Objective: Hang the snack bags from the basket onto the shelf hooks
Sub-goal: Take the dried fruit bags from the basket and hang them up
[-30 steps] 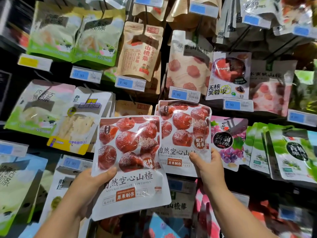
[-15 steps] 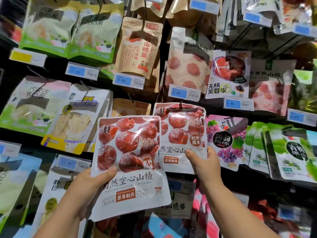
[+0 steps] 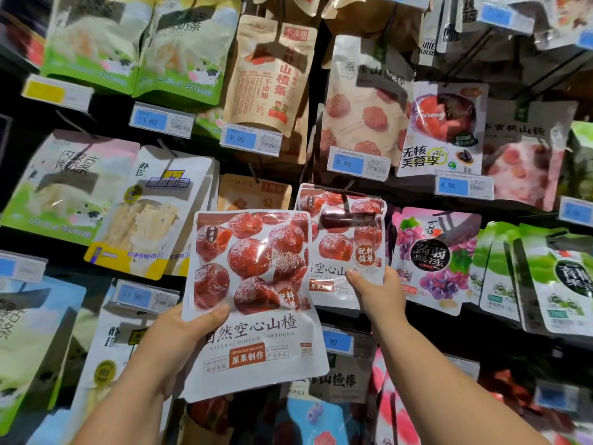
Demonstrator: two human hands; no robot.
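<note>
Head camera, looking up at hanging snack packets. Two matching hawthorn bags, white with red fruit printed on them, and two hands. The left hand (image 3: 173, 345) grasps the nearer bag (image 3: 253, 300) by its lower left edge, thumb across the front. That bag is upright, long axis vertical, print reading top up. The right hand (image 3: 380, 293) pinches the bottom edge of the second bag (image 3: 345, 245), also upright, just beside a grape jelly packet (image 3: 430, 252). Its top meets a shelf hook (image 3: 348, 187); whether it is threaded on is unclear.
</note>
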